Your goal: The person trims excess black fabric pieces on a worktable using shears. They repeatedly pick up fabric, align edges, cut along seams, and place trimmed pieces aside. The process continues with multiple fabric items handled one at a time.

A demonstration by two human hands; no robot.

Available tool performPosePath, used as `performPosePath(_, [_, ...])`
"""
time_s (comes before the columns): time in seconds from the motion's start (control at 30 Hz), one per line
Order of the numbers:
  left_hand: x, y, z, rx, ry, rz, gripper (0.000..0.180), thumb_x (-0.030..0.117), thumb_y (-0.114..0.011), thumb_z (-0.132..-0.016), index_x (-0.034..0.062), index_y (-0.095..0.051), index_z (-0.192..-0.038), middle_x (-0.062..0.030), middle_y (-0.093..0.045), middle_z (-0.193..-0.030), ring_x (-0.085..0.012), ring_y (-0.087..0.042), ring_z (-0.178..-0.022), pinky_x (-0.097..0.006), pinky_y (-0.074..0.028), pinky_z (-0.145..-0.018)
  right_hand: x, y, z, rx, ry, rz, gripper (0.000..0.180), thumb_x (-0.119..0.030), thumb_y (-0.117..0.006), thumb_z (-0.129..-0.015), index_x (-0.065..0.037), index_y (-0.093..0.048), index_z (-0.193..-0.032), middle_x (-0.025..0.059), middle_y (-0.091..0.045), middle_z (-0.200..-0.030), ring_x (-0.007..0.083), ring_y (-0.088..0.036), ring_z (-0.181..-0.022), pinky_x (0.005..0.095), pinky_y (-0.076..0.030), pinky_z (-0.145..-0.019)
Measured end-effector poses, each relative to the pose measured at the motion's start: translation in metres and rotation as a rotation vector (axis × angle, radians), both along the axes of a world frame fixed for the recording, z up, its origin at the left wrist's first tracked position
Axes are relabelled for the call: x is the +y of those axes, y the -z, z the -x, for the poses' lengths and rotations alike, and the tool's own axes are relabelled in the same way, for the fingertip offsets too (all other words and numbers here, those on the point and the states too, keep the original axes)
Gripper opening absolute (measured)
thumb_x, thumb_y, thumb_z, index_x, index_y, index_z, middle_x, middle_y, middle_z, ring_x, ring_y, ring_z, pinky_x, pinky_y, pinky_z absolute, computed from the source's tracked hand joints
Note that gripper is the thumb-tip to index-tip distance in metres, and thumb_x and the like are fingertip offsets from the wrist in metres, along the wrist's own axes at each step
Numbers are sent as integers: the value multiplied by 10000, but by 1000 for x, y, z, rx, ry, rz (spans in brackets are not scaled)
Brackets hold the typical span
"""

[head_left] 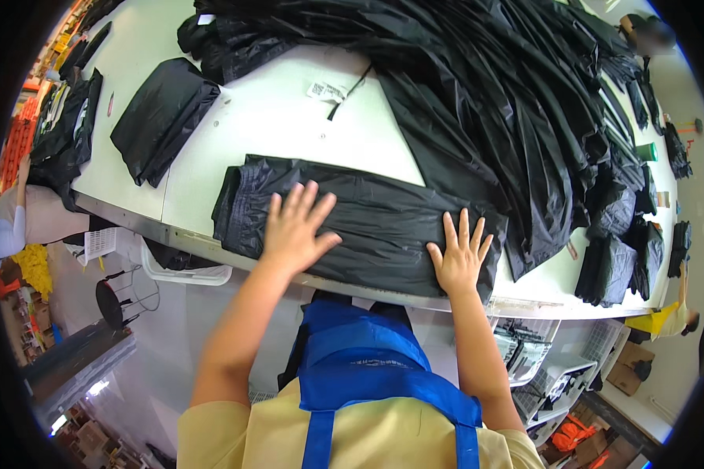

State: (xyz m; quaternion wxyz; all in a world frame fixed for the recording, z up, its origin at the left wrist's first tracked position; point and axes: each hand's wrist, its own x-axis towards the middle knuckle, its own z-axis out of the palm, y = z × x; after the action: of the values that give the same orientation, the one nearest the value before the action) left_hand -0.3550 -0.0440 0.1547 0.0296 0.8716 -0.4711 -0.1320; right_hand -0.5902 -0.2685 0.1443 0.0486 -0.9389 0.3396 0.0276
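A folded black garment [368,213] of thin, slightly shiny fabric lies flat along the near edge of the white table. Its left end has a gathered elastic edge. My left hand [296,227] rests palm down on its left part, fingers spread. On the right part my right hand [460,254] also lies flat with the fingers apart. Neither hand grips anything. Beyond the garment, a large loose heap of black garments [493,94] spreads over the table, its folds reaching down to the garment's right end.
A folded black bundle [164,117] lies to the left on the white table [289,117]. A small white tag [326,92] with a black cord sits in the middle. Several black bundles [606,266] are stacked at right. White baskets [184,270] stand below the table edge. Other people are at both sides.
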Motion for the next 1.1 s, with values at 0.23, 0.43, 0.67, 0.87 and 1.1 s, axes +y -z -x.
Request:
performPosePath(0.23, [31, 15, -28, -80, -96, 110, 655, 478, -526, -921, 182, -356, -1480, -156, -267, -1553, -327, -258, -1427, -464, -211, -1157, -10, -1, 6, -178, 4, -61, 689, -433, -668, -833, -163, -437, -1423, 125, -295, -1539, 419, -173, -1434, 601, -112, -1139])
performPosePath(0.43, [-33, -21, 35, 37, -26, 109, 678, 448, -486, -951, 46, -325, -1472, -201, -281, -1537, -378, -252, -1424, -520, -193, -1151, -23, 1, 89, -413, 698, -382, 732, -259, -710, -853, 49, -338, -1402, 289, -500, -1270, 362, -511, -1171, 405, -392, -1019])
performPosePath(0.67, [-79, 15, 95, 114, -113, 147, 699, 527, -469, -933, 152, -305, -1501, -132, -221, -1574, -334, -168, -1457, -521, -70, -1170, -35, -114, 87, -972, 669, -1503, 659, -74, -612, -761, 99, -396, -1359, 241, -560, -1243, 309, -589, -1111, 366, -457, -981])
performPosePath(0.87, [-77, -18, 71, 1277, -473, 689, 372, 322, -482, -975, 49, -642, -1170, -156, -601, -1180, -287, -525, -1171, -402, -387, -1039, 40, -202, -34, -575, 15, -1320, 950, -304, -749, -760, 44, -214, -1464, 216, -613, -1135, 301, -625, -1059, 393, -468, -950])
performPosePath(1.1, [46, -43, -41, 519, -451, 413, 653, 310, -728, -824, 2, -465, -1337, -179, -559, -1214, -340, -540, -1101, -402, -413, -996, 107, -94, -108, -418, -406, -550, 800, -313, -767, -740, 12, -403, -1374, 190, -495, -1284, 367, -436, -1232, 482, -337, -1023])
